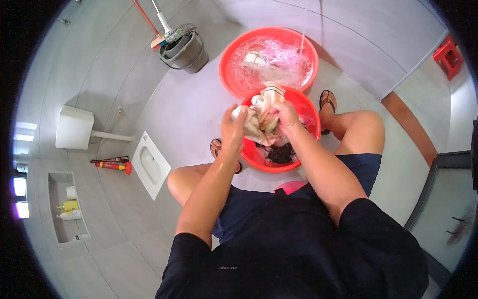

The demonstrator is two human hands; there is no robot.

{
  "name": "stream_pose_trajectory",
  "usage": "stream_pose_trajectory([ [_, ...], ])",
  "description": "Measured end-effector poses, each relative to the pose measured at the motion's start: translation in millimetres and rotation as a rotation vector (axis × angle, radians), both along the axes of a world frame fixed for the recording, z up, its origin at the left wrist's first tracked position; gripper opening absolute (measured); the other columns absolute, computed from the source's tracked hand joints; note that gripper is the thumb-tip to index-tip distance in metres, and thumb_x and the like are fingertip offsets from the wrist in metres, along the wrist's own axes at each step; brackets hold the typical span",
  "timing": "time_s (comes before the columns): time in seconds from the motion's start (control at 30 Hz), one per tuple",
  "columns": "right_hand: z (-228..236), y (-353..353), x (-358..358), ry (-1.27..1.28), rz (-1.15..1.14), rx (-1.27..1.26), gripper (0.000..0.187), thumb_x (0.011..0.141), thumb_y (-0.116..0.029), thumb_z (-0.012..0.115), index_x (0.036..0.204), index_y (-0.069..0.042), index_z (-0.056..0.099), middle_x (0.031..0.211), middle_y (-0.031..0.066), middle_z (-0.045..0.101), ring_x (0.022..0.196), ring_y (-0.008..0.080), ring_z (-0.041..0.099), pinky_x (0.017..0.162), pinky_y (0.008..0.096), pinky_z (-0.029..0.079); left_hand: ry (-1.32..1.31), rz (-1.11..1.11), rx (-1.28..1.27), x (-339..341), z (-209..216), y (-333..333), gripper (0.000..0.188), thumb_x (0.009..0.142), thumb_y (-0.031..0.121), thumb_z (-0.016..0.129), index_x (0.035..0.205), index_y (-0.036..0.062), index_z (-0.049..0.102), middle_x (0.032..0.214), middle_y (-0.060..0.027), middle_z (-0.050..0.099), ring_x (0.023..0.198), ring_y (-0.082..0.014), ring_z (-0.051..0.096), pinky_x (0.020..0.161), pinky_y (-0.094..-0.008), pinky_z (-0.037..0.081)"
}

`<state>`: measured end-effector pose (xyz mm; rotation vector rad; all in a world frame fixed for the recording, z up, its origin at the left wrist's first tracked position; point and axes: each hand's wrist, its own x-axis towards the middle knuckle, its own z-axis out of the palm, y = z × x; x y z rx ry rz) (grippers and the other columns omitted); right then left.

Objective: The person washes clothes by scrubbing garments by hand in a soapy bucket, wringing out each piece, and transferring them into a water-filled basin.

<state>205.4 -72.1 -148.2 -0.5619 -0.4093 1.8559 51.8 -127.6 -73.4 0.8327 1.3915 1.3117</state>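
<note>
A wet, bunched cream-coloured garment hangs between my two hands, above the near red basin. A thin dark stripe shows on its upper end. My left hand is closed on its left side, and my right hand grips it from the right. Below, the near red basin contains dark cloth and some suds; my hands and the garment hide part of its inside. Just beyond it, a larger red basin has foamy water and a whitish cloth in it.
A thin water stream falls into the far basin. A grey mop bucket stands back left. At left are a squat toilet, a white cistern and a bottle niche. A red stool is at far right.
</note>
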Motion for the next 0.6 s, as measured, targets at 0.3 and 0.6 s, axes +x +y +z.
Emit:
stream_pose_trajectory([
  [0.3, 81.9, -22.9, 11.4, -0.064, 0.155, 0.110, 0.082, 0.101, -0.064, 0.034, 0.142, 0.006, 0.046, 0.133, 0.0168, 0.059, 0.118, 0.0219, 0.057, 0.106, 0.0373, 0.043, -0.307, -0.232, 0.172, 14.1, -25.9, 53.0, 0.067, 0.083, 0.003, 0.076, 0.140, -0.0011, 0.042, 0.107, -0.0104, 0.065, 0.093, -0.0207, 0.065, 0.085, -0.0337, 0.055],
  [0.6, 33.9, -5.0, 38.7, -0.121, 0.291, -0.295, 0.069, 0.093, -0.054, 0.063, 0.138, -0.003, 0.055, 0.135, 0.0114, 0.062, 0.121, 0.0293, 0.061, 0.104, 0.0418, 0.048, -1.083, -0.362, 0.031, -0.8, -20.5, 80.1, 0.024, 0.092, 0.012, 0.066, 0.114, 0.0058, 0.060, 0.094, -0.0075, 0.066, 0.083, -0.0208, 0.067, 0.079, -0.0360, 0.058],
])
